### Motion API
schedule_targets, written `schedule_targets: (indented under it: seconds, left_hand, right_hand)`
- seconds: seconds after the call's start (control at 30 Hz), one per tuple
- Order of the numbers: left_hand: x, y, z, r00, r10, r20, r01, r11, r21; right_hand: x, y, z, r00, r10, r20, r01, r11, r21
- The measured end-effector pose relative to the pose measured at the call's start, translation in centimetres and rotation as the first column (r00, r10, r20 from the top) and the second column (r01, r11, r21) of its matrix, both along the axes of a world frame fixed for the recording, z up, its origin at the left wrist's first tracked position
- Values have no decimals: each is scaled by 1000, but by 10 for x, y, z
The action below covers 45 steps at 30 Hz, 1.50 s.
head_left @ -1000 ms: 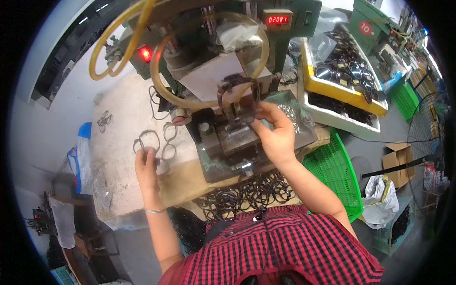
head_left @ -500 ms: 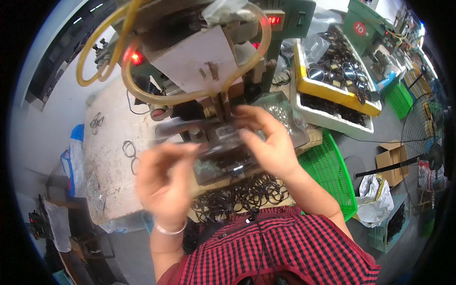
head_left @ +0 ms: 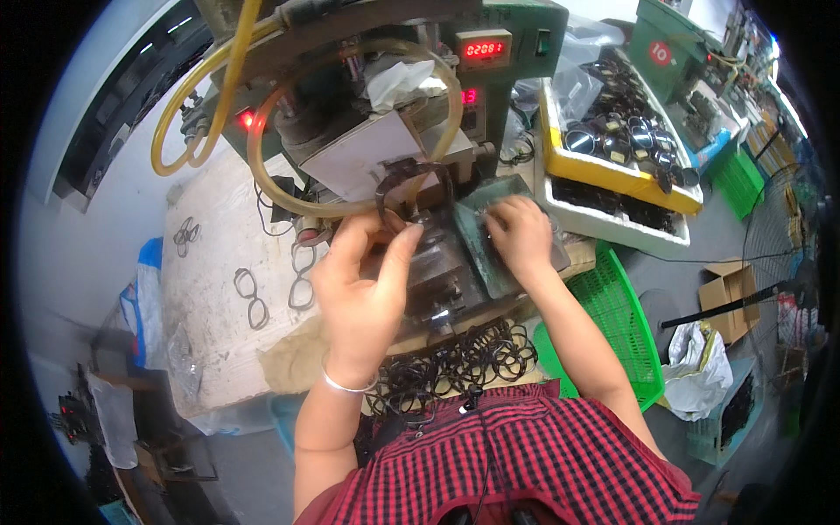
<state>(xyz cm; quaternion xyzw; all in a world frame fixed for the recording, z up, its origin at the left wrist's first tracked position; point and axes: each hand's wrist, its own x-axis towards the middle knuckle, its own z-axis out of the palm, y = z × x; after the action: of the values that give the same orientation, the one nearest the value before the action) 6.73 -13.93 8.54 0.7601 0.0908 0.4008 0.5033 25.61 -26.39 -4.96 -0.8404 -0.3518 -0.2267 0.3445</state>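
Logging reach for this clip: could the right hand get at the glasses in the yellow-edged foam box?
Likely yes: the foam box is open on top, and nothing visible stands between the right hand and the glasses.

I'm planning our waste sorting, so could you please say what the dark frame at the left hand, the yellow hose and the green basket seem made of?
Dark frame: possibly plastic, from its thick rim; finish unclear. Yellow hose: likely smooth, flexible plastic or rubber, being translucent and looped. Green basket: probably smooth moulded plastic; bright, slotted walls.
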Motion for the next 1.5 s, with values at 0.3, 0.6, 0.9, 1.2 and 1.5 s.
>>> schedule_targets:
  seconds: [0.3, 0.6, 0.9, 1.2, 1.5]
  left_hand:
    - [-74, 47, -38, 841, 488, 232, -536, 810, 238]
    - [-141, 266, -119, 440, 848, -295, -682, 529, 505]
    - [-134, 275, -193, 539, 710, -453, -639, 695, 328]
    - [-117, 141, -76, 913, 392, -110, -407, 890, -206]
    - [-57, 130, -98, 976, 211, -61, -219, 908, -358]
  right_hand:
    - [-15, -10, -5, 998, 22, -64, -22, 1000, 3]
    - [-5, -6, -13, 640, 379, -668, 294, 682, 669]
    - [-20, -30, 12, 804, 153, -575, 146, 886, 441]
    - [-46, -87, 18, 830, 173, -531, 124, 871, 476]
    - [-63, 29, 70, 675, 566, -473, -173, 745, 645]
